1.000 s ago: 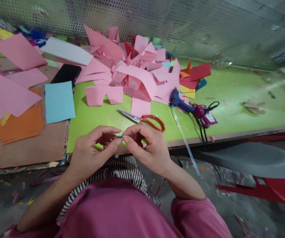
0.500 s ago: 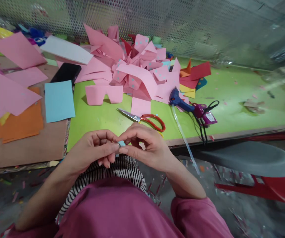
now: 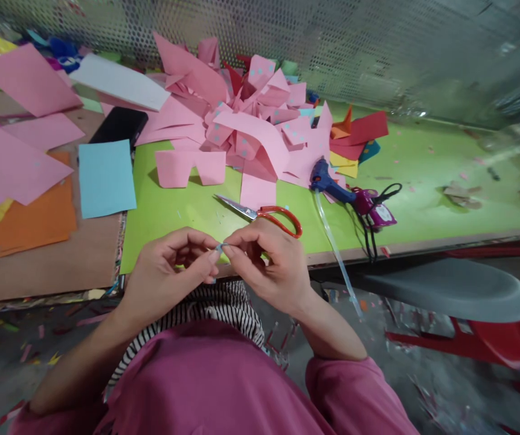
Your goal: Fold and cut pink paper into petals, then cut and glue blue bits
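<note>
A tiny piece of light blue paper is pinched between my two hands at the table's front edge. My left hand grips its left side between thumb and index finger. On the other side, the thumb and forefinger of my right hand are closed on it too. Just beyond my fingers lie scissors with red handles, their blades pointing left. Behind the scissors stands a folded pink paper cutout with a notch in its lower edge.
A heap of pink paper fills the back. A blue glue gun with a long glue stick lies right, beside a purple tool. Leftward are a light blue sheet, a black phone and orange paper. A grey stool seat stands right.
My hands have risen slightly, and the blue paper has turned so that less of it shows between my fingertips. The things on the table lie as before.
</note>
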A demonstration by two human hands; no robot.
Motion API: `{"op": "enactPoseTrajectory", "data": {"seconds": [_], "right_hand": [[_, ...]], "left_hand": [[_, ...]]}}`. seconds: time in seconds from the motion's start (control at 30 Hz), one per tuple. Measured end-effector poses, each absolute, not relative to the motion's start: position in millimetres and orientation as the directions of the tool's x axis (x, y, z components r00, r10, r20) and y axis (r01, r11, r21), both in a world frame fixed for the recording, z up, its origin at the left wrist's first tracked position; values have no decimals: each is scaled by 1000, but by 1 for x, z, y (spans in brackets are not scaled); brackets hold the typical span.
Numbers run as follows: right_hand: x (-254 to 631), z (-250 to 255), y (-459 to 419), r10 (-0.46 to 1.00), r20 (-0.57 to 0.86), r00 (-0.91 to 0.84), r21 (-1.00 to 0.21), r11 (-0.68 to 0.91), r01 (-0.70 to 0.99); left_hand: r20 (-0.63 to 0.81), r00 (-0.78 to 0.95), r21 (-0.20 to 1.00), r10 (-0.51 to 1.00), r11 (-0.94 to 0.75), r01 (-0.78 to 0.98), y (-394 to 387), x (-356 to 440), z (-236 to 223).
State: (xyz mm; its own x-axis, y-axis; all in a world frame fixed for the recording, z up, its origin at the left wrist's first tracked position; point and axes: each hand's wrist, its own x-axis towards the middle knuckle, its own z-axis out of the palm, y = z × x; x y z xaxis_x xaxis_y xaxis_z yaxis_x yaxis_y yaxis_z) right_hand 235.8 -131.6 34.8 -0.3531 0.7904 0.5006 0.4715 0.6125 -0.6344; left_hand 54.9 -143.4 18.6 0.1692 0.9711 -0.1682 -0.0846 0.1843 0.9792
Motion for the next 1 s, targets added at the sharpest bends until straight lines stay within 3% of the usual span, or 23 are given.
{"op": "enactPoseTrajectory", "data": {"seconds": [0.13, 0.23, 0.4, 0.77, 0.87, 1.0], "right_hand": [[236, 32, -134, 661, 625, -416, -398, 728, 558], [238, 33, -136, 572, 653, -496, -218, 770, 600], [240, 36, -138, 557, 627, -544, -136, 767, 628], [239, 36, -138, 579, 585, -568, -191, 779, 597], [237, 37, -137, 668, 554, -497, -371, 732, 571], [240, 42, -133, 803, 401, -441, -647, 589, 484]], "left_hand": [[-126, 121, 992, 985, 125, 19, -144, 54, 15], [-139, 124, 990, 982, 141, -6, -142, 54, 13], [-166, 171, 979, 971, 183, -90, -140, 52, 15], [-192, 163, 973, 968, 210, -97, -142, 48, 17], [-210, 145, 970, 967, 225, -93, -141, 48, 17], [-225, 181, 963, 957, 247, -108, -139, 45, 17]]}}
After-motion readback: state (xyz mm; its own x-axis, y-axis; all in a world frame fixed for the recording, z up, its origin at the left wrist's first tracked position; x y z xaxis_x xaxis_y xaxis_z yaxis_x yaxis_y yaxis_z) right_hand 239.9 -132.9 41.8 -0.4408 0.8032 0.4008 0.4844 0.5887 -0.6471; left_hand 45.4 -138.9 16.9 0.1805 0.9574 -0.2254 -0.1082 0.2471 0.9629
